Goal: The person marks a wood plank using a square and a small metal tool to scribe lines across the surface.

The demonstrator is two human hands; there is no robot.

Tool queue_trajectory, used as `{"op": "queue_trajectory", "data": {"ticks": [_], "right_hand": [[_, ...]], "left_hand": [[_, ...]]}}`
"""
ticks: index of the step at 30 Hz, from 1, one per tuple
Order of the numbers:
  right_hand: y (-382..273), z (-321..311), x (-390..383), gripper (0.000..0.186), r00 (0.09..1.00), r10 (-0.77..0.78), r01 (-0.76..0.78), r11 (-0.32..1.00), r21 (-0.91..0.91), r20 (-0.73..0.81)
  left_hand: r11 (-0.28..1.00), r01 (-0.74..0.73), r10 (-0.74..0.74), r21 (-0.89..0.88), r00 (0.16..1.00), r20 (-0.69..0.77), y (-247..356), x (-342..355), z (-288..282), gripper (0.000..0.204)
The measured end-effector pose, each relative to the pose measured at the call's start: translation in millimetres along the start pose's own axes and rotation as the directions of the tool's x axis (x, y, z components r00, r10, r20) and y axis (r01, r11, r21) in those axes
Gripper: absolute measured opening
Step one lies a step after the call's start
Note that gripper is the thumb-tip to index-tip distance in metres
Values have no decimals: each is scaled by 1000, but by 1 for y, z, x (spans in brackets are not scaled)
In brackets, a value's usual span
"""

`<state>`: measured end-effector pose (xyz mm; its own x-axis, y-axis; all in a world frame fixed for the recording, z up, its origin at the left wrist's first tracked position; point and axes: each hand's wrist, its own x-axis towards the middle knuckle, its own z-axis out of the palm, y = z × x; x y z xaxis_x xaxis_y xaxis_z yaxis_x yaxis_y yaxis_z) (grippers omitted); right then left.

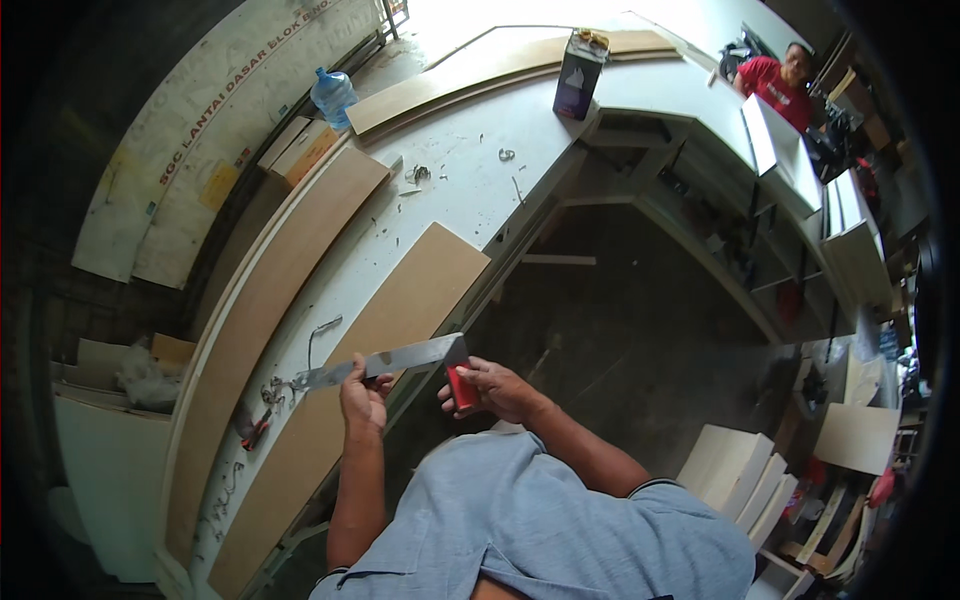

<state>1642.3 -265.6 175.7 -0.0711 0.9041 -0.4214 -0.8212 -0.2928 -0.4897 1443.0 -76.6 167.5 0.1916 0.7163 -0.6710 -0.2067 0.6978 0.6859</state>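
I hold a metal try square [400, 358] with a long steel blade and a red handle, just above the edge of a brown board [400, 300] on the white workbench [470, 180]. My left hand [364, 392] pinches the blade near its middle. My right hand [495, 388] is closed around the red handle at the blade's right end. The blade points left, out over the board.
A longer brown board [270, 300] lies along the bench's left side. Red-handled pliers [255, 428] and wire scraps sit by it. A dark tin can [578, 72] stands at the far end, a blue water bottle [333, 95] beyond. A person in red [780, 80] is far right. White panels [740, 470] lean below right.
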Motion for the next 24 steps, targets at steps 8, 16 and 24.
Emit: {"op": "queue_trajectory", "data": {"ticks": [8, 16, 24], "right_hand": [[-4, -62, 6, 19, 971, -118, 139, 986, 91, -208], [25, -87, 50, 25, 915, -160, 209, 973, 95, -371], [56, -72, 91, 24, 862, -175, 231, 971, 61, -475]], "left_hand": [[743, 225, -424, 630, 887, 183, -10, -18, 48, 55], [-140, -449, 429, 883, 776, 462, -9, 123, 131, 48], [-321, -320, 701, 892, 553, 450, -76, 238, 186, 48]]}}
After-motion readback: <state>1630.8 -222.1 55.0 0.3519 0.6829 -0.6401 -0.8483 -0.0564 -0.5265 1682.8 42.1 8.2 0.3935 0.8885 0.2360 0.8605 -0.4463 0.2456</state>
